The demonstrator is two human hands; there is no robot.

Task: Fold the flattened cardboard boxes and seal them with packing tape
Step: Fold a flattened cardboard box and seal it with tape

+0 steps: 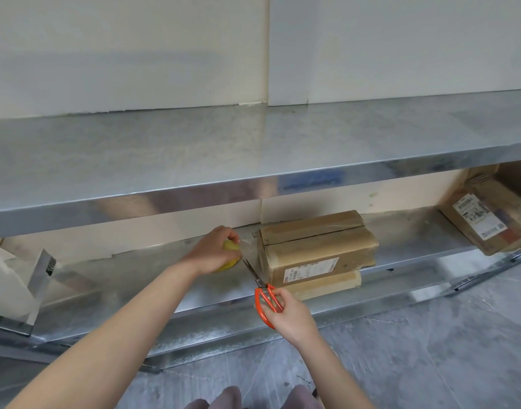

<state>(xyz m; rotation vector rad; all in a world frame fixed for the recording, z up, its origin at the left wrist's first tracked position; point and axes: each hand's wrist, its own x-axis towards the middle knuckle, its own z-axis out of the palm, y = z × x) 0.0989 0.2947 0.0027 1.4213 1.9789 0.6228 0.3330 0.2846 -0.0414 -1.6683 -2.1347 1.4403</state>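
Observation:
A folded brown cardboard box (315,249) with a shipping label lies on the lower metal shelf (141,278), clear tape across its top seam. My left hand (215,250) grips a yellow roll of packing tape (230,246) just left of the box, and a clear strip runs from the roll to the box's left end. My right hand (288,312) holds orange-handled scissors (263,293), whose blades point up-left and reach the tape strip between roll and box.
An upper metal shelf (253,154) overhangs the work area. More brown cardboard boxes (489,214) with labels lie on the lower shelf at the far right. A white and metal object (20,270) stands at the left. Grey stone floor (430,349) lies below.

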